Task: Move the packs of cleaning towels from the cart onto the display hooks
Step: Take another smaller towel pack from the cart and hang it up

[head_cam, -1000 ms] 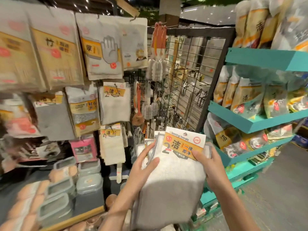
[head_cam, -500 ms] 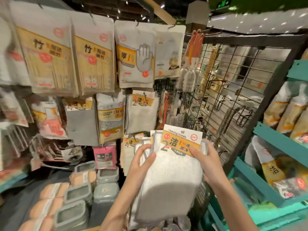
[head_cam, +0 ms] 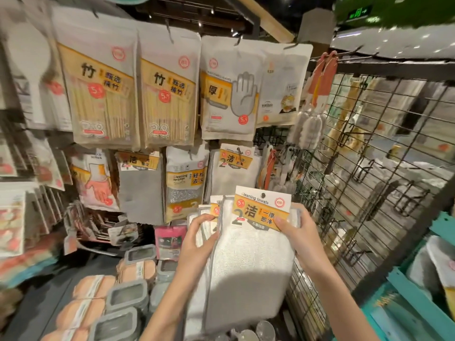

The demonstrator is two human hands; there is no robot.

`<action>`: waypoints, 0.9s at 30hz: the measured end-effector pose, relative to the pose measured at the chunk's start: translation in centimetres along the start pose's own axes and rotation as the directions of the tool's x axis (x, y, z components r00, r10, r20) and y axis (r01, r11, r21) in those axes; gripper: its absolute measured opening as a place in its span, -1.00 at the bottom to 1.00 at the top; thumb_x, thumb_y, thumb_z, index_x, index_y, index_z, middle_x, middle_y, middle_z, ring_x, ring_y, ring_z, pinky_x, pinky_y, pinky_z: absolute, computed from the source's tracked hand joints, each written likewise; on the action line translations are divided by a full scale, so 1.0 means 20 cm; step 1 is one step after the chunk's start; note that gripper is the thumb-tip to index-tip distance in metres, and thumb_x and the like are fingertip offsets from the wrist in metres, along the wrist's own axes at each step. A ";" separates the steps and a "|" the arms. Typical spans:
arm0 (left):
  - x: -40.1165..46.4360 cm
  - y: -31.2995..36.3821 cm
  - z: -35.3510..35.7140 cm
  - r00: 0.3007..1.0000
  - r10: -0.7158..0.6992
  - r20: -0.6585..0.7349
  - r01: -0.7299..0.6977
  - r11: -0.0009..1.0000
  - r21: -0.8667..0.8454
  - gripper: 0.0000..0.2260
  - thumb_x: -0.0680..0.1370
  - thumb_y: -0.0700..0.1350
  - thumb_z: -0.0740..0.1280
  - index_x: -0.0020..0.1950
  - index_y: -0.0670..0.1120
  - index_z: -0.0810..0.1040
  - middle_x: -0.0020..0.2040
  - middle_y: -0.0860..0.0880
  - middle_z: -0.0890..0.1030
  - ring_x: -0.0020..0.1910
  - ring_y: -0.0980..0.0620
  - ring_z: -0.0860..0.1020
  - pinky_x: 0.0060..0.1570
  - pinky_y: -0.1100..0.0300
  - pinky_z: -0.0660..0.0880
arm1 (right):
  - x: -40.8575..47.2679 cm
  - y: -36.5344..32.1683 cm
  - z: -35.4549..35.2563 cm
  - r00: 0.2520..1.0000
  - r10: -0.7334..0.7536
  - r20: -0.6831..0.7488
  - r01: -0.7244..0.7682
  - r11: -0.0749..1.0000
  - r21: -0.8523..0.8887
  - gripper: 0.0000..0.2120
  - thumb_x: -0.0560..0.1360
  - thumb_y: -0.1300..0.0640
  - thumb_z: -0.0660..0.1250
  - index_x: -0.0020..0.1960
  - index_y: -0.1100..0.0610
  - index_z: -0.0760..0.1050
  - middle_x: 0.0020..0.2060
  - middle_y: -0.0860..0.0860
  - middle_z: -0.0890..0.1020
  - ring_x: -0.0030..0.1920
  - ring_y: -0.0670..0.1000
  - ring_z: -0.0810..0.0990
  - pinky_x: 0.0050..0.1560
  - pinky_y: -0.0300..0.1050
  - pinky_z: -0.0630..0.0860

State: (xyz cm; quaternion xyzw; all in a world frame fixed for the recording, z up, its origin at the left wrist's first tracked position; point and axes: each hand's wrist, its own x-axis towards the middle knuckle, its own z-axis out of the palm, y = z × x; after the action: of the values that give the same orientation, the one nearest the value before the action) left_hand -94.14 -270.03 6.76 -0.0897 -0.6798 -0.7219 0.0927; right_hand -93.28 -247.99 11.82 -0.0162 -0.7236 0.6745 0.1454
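Left hand (head_cam: 197,238): raised, thumb and fingers curled round the left edge of the held stack
Right hand (head_cam: 299,233): thumb pinches the front card's right corner
Towel packs (head_cam: 248,264): upright, long axis vertical, card header on top, between both hands, just below the hung towel pack (head_cam: 234,173)

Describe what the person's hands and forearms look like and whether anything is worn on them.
Both forearms are bare, with no sleeve in view. The left hand and right hand wear no gloves, and no ring, watch or bracelet shows. The nails look short and unpainted.
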 end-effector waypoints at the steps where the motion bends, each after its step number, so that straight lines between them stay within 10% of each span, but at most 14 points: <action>1: 0.01 -0.01 0.00 1.000 -0.003 -0.007 0.003 1.000 0.003 -0.75 0.53 -0.20 0.36 0.11 0.10 0.50 0.05 0.45 0.51 0.10 0.53 0.40 0.08 0.41 0.29 | 0.03 0.01 0.01 1.000 -0.004 -0.004 0.004 1.000 -0.004 -0.77 0.45 0.24 0.42 0.02 -0.02 0.50 0.03 0.02 0.66 0.04 0.03 0.65 0.10 0.11 0.56; 11: 0.15 0.00 -0.05 0.994 0.018 -0.104 -0.014 0.999 0.044 -0.75 0.51 -0.08 0.40 0.10 0.22 0.50 0.12 0.48 0.46 0.09 0.60 0.35 0.02 0.38 0.24 | 0.35 0.05 0.09 0.997 -0.060 -0.038 0.057 0.997 -0.060 -0.72 0.43 0.26 0.43 0.04 -0.01 0.45 0.01 -0.09 0.62 -0.05 -0.21 0.62 -0.10 -0.31 0.53; 20: 0.23 0.01 -0.10 0.979 0.084 -0.184 -0.074 0.995 0.061 -0.74 0.43 -0.03 0.34 0.10 0.19 0.51 0.17 0.33 0.52 0.20 0.44 0.40 0.10 0.29 0.28 | 0.66 0.04 0.17 0.985 -0.141 -0.099 0.123 0.977 -0.174 -0.62 0.41 0.34 0.42 0.13 0.06 0.42 -0.06 -0.27 0.46 0.11 -0.09 0.45 0.13 -0.18 0.39; 27: 0.27 0.04 -0.12 0.969 0.091 -0.228 -0.080 0.995 0.056 -0.73 0.42 -0.02 0.34 0.11 0.17 0.51 0.16 0.31 0.53 0.22 0.40 0.40 0.12 0.28 0.29 | 0.78 0.02 0.22 0.971 -0.233 -0.052 0.225 0.966 -0.126 -0.57 0.44 0.39 0.36 0.14 -0.03 0.37 -0.01 -0.34 0.42 -0.04 -0.57 0.36 -0.18 -0.63 0.33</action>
State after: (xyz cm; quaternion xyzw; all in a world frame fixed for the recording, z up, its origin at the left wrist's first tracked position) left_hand -99.20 -272.54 8.68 -0.0327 -0.6766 -0.7068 0.2040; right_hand -109.26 -248.86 14.11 0.0364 -0.7544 0.6079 0.2450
